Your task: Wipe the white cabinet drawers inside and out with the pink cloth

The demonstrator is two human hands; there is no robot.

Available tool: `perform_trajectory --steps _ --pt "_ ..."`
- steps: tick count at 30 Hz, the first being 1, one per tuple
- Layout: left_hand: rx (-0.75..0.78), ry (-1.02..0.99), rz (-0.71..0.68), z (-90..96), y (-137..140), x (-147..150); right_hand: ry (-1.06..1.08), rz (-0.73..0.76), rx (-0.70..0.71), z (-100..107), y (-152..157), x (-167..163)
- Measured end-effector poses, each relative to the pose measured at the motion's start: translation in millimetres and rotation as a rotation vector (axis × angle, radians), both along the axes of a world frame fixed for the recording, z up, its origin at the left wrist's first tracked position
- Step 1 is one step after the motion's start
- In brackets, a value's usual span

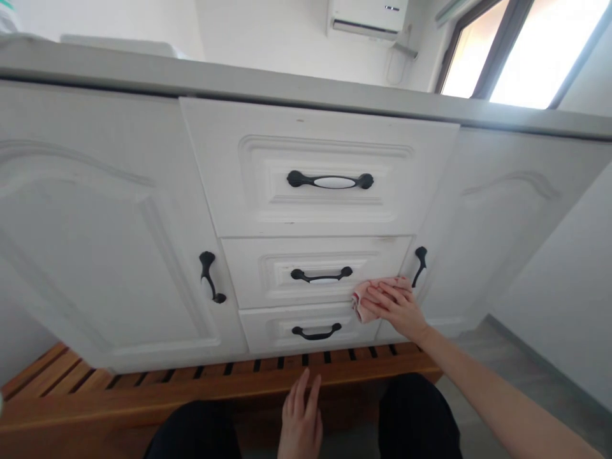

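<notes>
A pink cloth point(366, 310) is under my right hand point(396, 309), pressed against the white drawer fronts where the middle drawer point(248, 271) meets the bottom drawer point(261, 331). The fingers lie over the folded cloth, near the right cabinet door's handle point(420, 264). My left hand point(302, 414) hangs low between my knees, by the wooden slatted bench point(268, 387), holding nothing, its fingers loosely stretched. Dark handles with white inlays sit on the top drawer point(329, 181) and the middle drawer. Small dark marks show on the drawer fronts.
White cabinet doors point(81, 236) flank the drawers, the left one with its own dark handle point(211, 278). A countertop edge point(268, 83) runs above. My dark-clad knees point(418, 417) are close to the bench. Behind are an air conditioner point(367, 16) and a window point(530, 54).
</notes>
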State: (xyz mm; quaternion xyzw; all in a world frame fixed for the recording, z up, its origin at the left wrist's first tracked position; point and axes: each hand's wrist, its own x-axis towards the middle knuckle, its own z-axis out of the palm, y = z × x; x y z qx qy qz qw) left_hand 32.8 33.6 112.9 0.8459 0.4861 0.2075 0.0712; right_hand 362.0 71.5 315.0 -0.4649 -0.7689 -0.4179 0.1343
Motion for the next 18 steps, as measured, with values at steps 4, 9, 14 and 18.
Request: perform_trajectory --steps 4,9,14,18 --pt "0.333 -0.114 -0.006 54.2 37 19 0.116 -0.024 0.104 -27 0 -12" --pt "0.231 -0.018 -0.092 88.7 64 34 0.399 0.000 0.024 -60 -22 -23" --pt "0.184 -0.090 -0.062 82.1 59 39 1.424 -0.160 -0.078 -119 -84 -61" --pt "0.122 -0.150 -0.025 96.4 55 44 2.202 -0.331 -0.257 -165 -149 -124"
